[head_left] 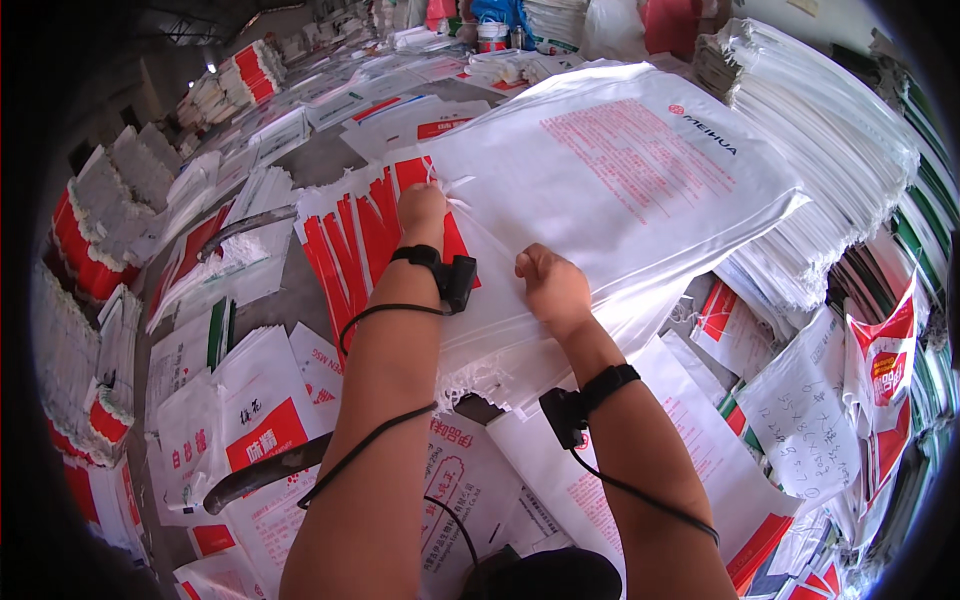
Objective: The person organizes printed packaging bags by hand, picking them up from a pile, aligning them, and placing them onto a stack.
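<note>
Forearms (pixel 380 420) extended, wrists strapped with black devices (pixel 458 284), a person leans over a stack of smooth white sacks (pixel 620 185) lying atop loose flattened ones. The left hand (pixel 422 208) is balled at its fanned, red-striped end beside a twisted white strip (pixel 458 186); the right hand (pixel 556 285) curls narrowly. Whether either grips anything, one cannot tell.

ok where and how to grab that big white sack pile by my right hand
Probably take the white sack pile by its right-hand long edge, the right hand coming from the right and beneath: the pile lies broad and flat, and that edge seems to jut over the sacks below.
</note>
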Tool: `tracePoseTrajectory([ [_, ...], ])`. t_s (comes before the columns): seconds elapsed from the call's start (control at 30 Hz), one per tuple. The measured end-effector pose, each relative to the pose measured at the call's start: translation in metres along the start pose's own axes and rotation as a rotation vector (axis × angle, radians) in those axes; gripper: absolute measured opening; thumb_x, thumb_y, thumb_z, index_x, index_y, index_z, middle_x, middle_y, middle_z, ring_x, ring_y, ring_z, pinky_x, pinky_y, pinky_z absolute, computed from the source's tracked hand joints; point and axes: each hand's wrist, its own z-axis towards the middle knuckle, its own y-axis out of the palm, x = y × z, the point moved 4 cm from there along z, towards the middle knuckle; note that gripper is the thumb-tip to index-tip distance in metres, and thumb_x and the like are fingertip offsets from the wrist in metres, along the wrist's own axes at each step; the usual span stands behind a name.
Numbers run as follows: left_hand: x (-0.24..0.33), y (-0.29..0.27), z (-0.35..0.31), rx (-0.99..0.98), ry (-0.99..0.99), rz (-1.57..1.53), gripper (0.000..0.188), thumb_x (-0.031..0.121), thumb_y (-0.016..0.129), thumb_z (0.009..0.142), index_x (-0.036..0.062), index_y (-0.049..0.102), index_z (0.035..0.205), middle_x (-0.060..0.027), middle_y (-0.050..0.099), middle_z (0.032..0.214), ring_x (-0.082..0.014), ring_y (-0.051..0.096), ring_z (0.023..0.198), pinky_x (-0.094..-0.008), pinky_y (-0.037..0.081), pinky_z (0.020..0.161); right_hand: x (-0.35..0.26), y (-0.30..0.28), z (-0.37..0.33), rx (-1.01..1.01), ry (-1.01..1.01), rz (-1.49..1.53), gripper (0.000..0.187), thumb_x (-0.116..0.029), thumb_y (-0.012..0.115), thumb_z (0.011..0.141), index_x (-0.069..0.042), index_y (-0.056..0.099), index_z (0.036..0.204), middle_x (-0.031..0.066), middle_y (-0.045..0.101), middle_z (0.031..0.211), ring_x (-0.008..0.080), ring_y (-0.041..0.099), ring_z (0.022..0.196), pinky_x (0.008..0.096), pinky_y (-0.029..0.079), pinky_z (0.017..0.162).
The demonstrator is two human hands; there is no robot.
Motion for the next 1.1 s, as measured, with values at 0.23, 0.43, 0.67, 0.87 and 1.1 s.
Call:
tracePoseTrajectory([
  [0.23, 0.001, -0.028, 0.003, -0.038, -0.152, -0.677, 0.030, 0.015, 0.052, 0.096, -0.0059, 0.056, 0.117, -0.0246, 0.064, 0.114, -0.0272, 0.066, 0.104, -0.0340, 0.056, 0.085, -0.010, 0.001, -0.005, 0.034, -0.088, 0.031, 0.022, -0.026, 0.049, 0.098, -0.010, 0.061, 0.091, 0.0130, 0.068, 0.082, 0.0348, 0.065, 0.082, 0.0451, 0.050, 0.075],
  [0.43, 0.038, -0.048, -0.025, 0.376, 0.567, 0.290, 0.041, 0.026, 0.053, 0.095, 0.0006, 0.053, 0.127, -0.0213, 0.059, 0.126, -0.0326, 0.057, 0.117, -0.0446, 0.045, 0.099, 0.003, 0.002, -0.005, 0.067, -0.119, -0.056, 0.021, -0.026, 0.050, 0.098, -0.010, 0.061, 0.091, 0.0140, 0.067, 0.080, 0.0360, 0.064, 0.080, 0.0459, 0.049, 0.073],
  [0.67, 0.071, -0.006, -0.062, -0.061, 0.643, 1.036, 0.056, 0.055, 0.062, 0.083, 0.0080, 0.070, 0.113, -0.0093, 0.063, 0.124, -0.0313, 0.052, 0.121, -0.0451, 0.039, 0.103, 0.000, 0.002, -0.007, 0.104, -0.146, -0.011, 0.019, -0.025, 0.051, 0.096, -0.010, 0.061, 0.090, 0.0138, 0.067, 0.078, 0.0360, 0.064, 0.078, 0.0459, 0.049, 0.072],
  [0.87, 0.045, 0.002, -0.035, -0.189, 0.559, 0.842, 0.039, 0.041, 0.060, 0.091, 0.0078, 0.071, 0.109, -0.0098, 0.069, 0.113, -0.0237, 0.062, 0.102, -0.0357, 0.049, 0.087, -0.001, 0.005, -0.007, 0.121, -0.166, 0.009, 0.016, -0.023, 0.054, 0.095, -0.010, 0.061, 0.089, 0.0141, 0.066, 0.077, 0.0359, 0.064, 0.077, 0.0463, 0.049, 0.072],
  [1.1, 0.060, -0.013, -0.021, -0.358, 0.174, -0.325, 0.028, 0.021, 0.051, 0.100, 0.0003, 0.069, 0.105, -0.0101, 0.074, 0.092, -0.0120, 0.062, 0.070, -0.0223, 0.047, 0.067, 0.004, 0.004, -0.007, 0.140, -0.136, -0.009, 0.015, -0.023, 0.055, 0.094, -0.011, 0.060, 0.088, 0.0145, 0.064, 0.075, 0.0364, 0.063, 0.077, 0.0470, 0.048, 0.071],
])
